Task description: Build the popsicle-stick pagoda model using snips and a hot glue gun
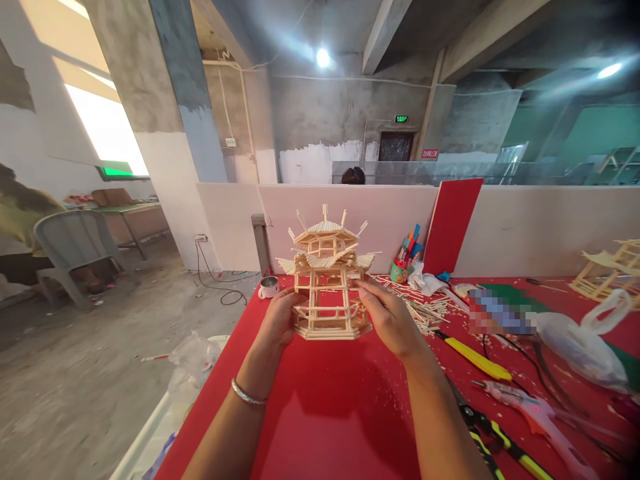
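Observation:
A model pavilion (327, 313) made of pale wooden sticks is held up above the red tabletop (320, 413). It has an eight-sided base, an open frame and two roof tiers, with short sticks jutting from the top one. My left hand (279, 317) grips its left side near the base, a silver bangle on that wrist. On the opposite side my right hand (393, 317) is closed around the frame, thumb and fingers at a post. Parts of the fingers on both hands are hidden behind the sticks.
Loose sticks (425, 312), a yellow utility knife (475, 358), a pink glue gun (540, 413) and black-yellow pliers (500, 440) lie to the right. A mug (269, 287) stands at the left edge. Another stick model (610, 273) is far right. A person (23, 220) sits at left.

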`<state>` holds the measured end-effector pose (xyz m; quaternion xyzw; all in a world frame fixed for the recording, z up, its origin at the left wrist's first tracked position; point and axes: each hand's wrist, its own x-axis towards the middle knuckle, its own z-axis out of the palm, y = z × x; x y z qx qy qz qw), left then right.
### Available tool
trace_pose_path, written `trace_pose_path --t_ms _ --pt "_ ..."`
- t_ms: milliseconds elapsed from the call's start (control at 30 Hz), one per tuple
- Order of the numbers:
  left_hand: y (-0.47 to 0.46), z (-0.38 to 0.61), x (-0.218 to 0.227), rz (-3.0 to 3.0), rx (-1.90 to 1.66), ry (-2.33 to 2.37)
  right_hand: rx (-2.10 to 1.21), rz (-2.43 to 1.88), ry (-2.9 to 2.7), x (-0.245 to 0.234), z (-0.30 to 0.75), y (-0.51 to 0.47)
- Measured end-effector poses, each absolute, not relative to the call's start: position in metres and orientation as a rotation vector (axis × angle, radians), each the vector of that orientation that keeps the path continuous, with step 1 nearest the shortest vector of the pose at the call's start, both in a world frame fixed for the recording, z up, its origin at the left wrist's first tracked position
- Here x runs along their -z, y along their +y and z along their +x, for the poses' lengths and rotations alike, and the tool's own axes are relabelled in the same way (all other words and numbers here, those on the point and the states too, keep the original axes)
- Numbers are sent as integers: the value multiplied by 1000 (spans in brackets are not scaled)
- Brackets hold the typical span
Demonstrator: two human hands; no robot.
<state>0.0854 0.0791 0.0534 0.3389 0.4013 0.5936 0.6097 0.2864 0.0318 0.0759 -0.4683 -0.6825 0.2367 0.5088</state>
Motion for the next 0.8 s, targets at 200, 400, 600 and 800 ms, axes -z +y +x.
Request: trace_pose_path --t_ms 200,400,600,800 --pt "84 83 -49 758 -1458 920 -635 -1094 -1548 -74 285 35" --pt "83 84 -49 758 -1514 951 -735 -1047 -1487 -69 282 39" --pt "75 87 -59 719 -1507 936 -790 -1036 -1497 -64 282 46" --pt "73 87 -63 702 -1497 841 -747 -977 -1532 -60 280 49"
